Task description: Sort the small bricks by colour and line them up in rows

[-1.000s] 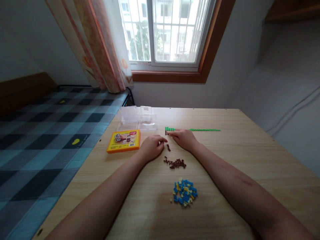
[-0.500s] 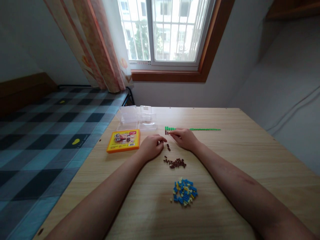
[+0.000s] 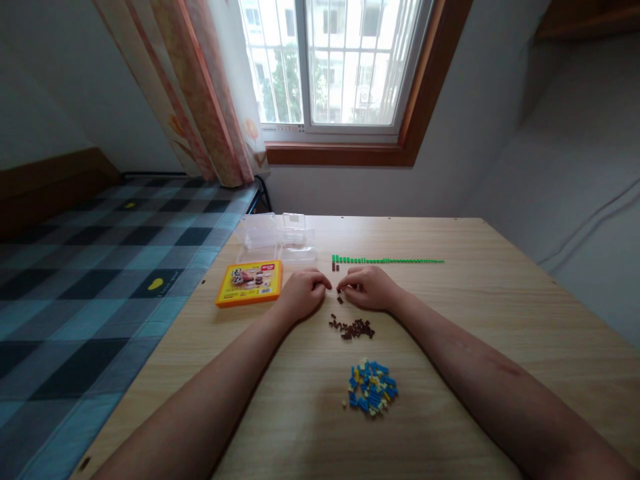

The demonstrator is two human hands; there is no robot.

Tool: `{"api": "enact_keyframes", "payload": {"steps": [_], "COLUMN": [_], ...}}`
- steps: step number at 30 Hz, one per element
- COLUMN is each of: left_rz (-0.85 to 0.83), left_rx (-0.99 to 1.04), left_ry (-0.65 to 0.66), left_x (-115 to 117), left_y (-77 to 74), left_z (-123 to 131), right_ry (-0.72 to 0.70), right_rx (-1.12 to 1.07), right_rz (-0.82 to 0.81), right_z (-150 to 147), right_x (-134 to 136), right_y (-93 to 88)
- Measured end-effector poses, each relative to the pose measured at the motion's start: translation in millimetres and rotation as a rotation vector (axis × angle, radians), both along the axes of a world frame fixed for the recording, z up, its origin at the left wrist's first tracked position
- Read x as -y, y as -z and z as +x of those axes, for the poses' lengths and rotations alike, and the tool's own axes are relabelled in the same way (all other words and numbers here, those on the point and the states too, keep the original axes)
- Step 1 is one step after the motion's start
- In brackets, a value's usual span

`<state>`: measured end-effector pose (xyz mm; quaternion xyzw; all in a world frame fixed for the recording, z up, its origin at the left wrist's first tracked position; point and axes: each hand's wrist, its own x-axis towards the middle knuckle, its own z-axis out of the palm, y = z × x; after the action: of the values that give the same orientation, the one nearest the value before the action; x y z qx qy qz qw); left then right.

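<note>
My right hand (image 3: 369,288) is low over the table, its thumb and index fingertips closed at a small brown brick (image 3: 339,291). Just below it lies another loose brown brick (image 3: 340,301). Beside these, my left hand (image 3: 304,293) rests on the wood with the index finger stretched out and the thumb a little apart, nothing visible in it. Two brown bricks (image 3: 335,267) stand side by side beyond the fingertips, under the left end of a long row of green bricks (image 3: 385,261). Nearer to me is a loose pile of brown bricks (image 3: 357,329).
A heap of blue and yellow bricks (image 3: 373,388) lies closest to me. Left of my left hand is a yellow-orange box (image 3: 250,283), with clear plastic trays (image 3: 260,233) behind it. A checked bed (image 3: 150,267) adjoins the table's left side.
My right hand has drawn back from the brown bricks by the green row to the loose ones nearer me. Its fingers have closed there. My left hand stays put.
</note>
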<state>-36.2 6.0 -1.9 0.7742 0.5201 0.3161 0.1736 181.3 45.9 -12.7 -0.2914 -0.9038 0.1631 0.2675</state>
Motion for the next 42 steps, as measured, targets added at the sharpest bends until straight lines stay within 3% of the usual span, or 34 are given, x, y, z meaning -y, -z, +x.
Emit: {"api": "enact_keyframes", "payload": {"steps": [5,8,42], "left_rz": [0.000,0.003,-0.012], "left_rx": [-0.029,-0.045,-0.102], "left_ry": [0.016,0.027,0.027], "left_x": [0,0,-1], "left_y": [0.7,1.0,1.2], "left_z": [0,1,1], "right_ry": [0.241,0.314,0.337], "right_rx": [0.102,0.160,0.197], "right_rz": [0.065,0.089,0.068], "right_z": [3,2,3], "right_x": [-13,-18,-23], "right_y": [4.4,4.8,5.0]}}
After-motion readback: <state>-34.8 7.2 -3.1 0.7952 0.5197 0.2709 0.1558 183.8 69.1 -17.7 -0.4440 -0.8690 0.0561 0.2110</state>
